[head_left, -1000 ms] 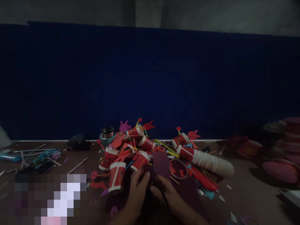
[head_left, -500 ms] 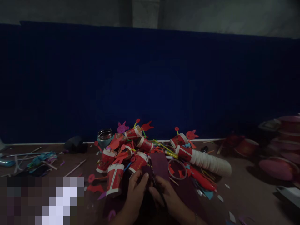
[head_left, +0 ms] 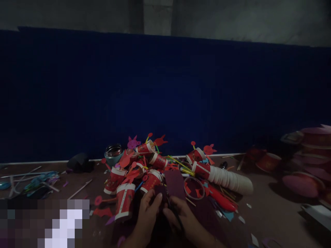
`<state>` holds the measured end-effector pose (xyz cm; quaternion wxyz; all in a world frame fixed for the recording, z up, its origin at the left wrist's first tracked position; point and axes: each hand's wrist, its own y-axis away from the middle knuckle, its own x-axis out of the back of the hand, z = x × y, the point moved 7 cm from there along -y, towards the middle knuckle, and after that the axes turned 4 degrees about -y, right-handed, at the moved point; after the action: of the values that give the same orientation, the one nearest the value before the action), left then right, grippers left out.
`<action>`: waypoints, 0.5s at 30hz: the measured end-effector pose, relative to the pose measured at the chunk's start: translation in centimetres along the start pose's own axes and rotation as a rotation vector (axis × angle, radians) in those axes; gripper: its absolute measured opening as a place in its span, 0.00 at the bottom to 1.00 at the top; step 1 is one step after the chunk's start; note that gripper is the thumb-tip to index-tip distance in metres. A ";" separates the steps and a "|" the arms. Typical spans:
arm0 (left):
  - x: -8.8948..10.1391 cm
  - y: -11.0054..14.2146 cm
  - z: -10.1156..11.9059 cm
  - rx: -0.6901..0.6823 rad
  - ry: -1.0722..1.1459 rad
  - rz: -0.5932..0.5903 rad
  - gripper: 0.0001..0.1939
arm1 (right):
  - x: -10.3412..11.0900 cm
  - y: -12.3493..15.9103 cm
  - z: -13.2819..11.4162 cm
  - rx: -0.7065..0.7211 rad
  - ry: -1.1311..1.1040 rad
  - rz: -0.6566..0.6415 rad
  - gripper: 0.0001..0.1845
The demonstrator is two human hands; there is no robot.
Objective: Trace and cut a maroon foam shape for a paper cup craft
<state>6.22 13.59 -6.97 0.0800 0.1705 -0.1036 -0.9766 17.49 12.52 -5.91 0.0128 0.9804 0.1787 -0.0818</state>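
Observation:
My left hand (head_left: 149, 210) pinches a small piece of dark purple paper (head_left: 160, 191) between thumb and fingers at the lower middle of the view. Close beside it, my right hand (head_left: 182, 213) is closed around dark-handled scissors (head_left: 178, 220), whose blades point up toward the paper's edge. It is too dim to tell whether the blades touch the paper. A larger purple sheet (head_left: 174, 184) lies just beyond both hands. Left of my left hand stands a red paper cup (head_left: 124, 202) with a white rim.
Behind my hands lies a heap of red cups with red paper cut-outs (head_left: 125, 159). A stack of nested paper cups (head_left: 230, 179) and a clear tape ring (head_left: 194, 188) lie to the right. Blue straws and scraps (head_left: 41, 181) are on the left, before a blue partition (head_left: 165, 96).
The view has shifted slightly, so the table things appear a little further left and lower. Both hands keep their hold, with only a slight movement of the right hand.

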 end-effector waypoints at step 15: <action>0.5 -0.1 -0.2 0.033 -0.027 0.088 0.23 | 0.0 0.0 -1.3 -0.003 0.032 0.021 0.20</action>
<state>5.86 13.52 -7.36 0.1184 0.1537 -0.1283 -0.9726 17.70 12.62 -4.66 0.0123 0.9834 0.1687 -0.0659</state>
